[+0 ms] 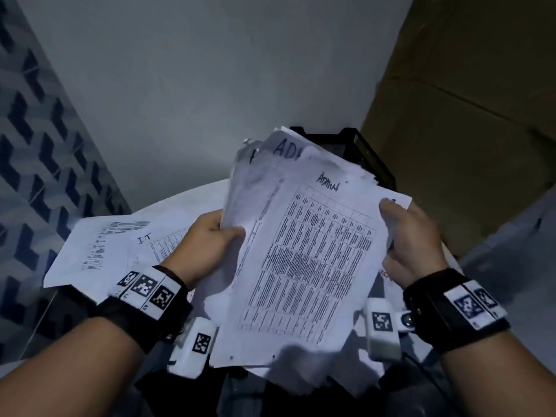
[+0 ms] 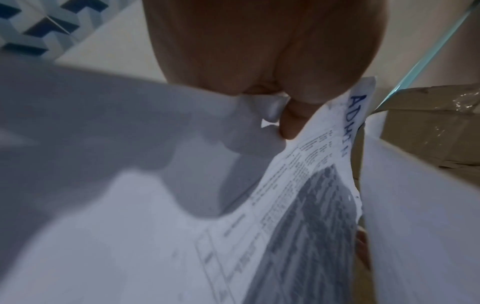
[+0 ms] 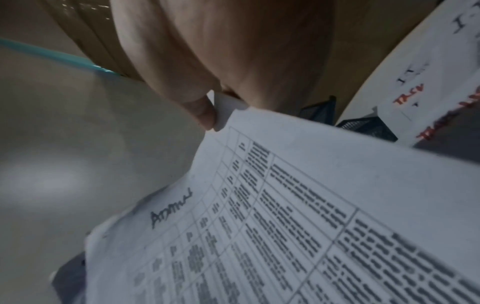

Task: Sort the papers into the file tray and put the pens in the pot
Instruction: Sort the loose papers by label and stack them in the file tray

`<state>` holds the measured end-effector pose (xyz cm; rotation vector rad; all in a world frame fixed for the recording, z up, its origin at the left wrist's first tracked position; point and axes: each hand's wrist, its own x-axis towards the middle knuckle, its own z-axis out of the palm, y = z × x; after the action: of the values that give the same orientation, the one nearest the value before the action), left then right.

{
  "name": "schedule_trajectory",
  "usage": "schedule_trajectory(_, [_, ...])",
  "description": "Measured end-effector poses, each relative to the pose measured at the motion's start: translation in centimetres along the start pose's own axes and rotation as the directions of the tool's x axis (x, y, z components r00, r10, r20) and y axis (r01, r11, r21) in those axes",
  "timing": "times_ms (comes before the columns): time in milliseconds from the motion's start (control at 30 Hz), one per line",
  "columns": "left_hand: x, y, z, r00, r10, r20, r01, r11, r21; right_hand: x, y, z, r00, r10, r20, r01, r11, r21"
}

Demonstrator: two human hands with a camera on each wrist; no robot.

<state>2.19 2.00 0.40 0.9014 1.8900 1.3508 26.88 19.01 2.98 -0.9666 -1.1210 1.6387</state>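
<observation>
Both hands hold a stack of printed papers (image 1: pixel 304 254) above the round white table (image 1: pixel 180 203); the top sheet has a table of text and a handwritten "Admin" heading. My left hand (image 1: pixel 215 236) pinches the stack's left edge, thumb on top. My right hand (image 1: pixel 406 230) grips the right edge, thumb on the front sheet. The left wrist view shows my left hand (image 2: pixel 283 115) pinching the papers (image 2: pixel 298 185) marked "ADMIN". In the right wrist view my right hand (image 3: pixel 207 115) pinches the top sheet (image 3: pixel 311 205). A black mesh file tray (image 1: pixel 364 152) stands behind the stack, mostly hidden. No pens or pot are visible.
More loose sheets (image 1: pixel 102 248), one marked "IT", lie on the table at the left. A large cardboard box (image 1: pixel 469 115) stands at the right, close to the tray. A grey wall is behind, and a blue patterned tile wall (image 1: pixel 33 145) at the left.
</observation>
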Motion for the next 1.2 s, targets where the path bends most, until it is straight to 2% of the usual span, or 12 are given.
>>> schedule_trajectory(133, [-0.3,-0.3,1.2,0.984,-0.090,0.153,0.103,0.992,-0.077,0.9,0.7,-0.3,0.998,0.058,0.006,-0.058,0.998,0.005])
schedule_trajectory(267, [-0.6,-0.5,1.7,0.965,-0.171,0.201,0.187,0.980,-0.062,1.1,0.8,0.0,0.998,0.035,-0.053,-0.036,0.999,-0.026])
schedule_trajectory(367, [-0.6,-0.9,1.7,0.961,-0.194,0.197,0.214,0.973,-0.090,1.1,0.8,0.1,0.996,0.079,-0.050,-0.080,0.997,-0.012])
schedule_trajectory(433, [-0.8,-1.0,2.0,0.976,-0.152,0.157,0.161,0.986,-0.049,1.3,1.3,0.2,0.995,0.096,-0.041,-0.097,0.995,-0.017])
schedule_trajectory(567, [-1.6,-0.9,3.0,0.984,0.057,0.166,-0.086,0.981,0.173,1.3,2.3,0.7,0.995,0.007,-0.102,-0.015,0.997,-0.079])
schedule_trajectory(667, [-1.4,-1.8,3.1,0.987,0.074,0.142,-0.115,0.945,0.305,0.4,2.2,1.3,0.994,-0.042,-0.101,0.034,0.996,-0.079])
schedule_trajectory(800, [-1.2,-1.1,2.9,0.993,0.112,-0.034,-0.106,0.983,0.149,-0.8,2.4,1.7,0.996,-0.083,-0.045,0.076,0.988,-0.133])
schedule_trajectory(867, [-0.9,-0.8,2.4,0.989,0.107,-0.105,-0.109,0.994,-0.011,-1.4,3.1,2.1,0.997,-0.062,0.041,0.070,0.970,-0.231])
schedule_trajectory(967, [-0.5,-0.8,1.6,0.978,0.142,-0.150,-0.166,0.972,-0.165,-2.1,4.3,2.7,0.984,-0.127,0.121,0.166,0.897,-0.410])
schedule_trajectory(1100, [-0.5,-0.5,0.9,0.961,0.256,-0.107,-0.273,0.940,-0.205,-1.9,5.2,3.2,0.956,-0.287,0.067,0.286,0.845,-0.451])
schedule_trajectory(1200, [-0.3,-0.7,0.8,0.975,0.223,-0.019,-0.223,0.963,-0.151,-2.2,5.7,2.9,0.958,-0.284,0.048,0.282,0.887,-0.367])
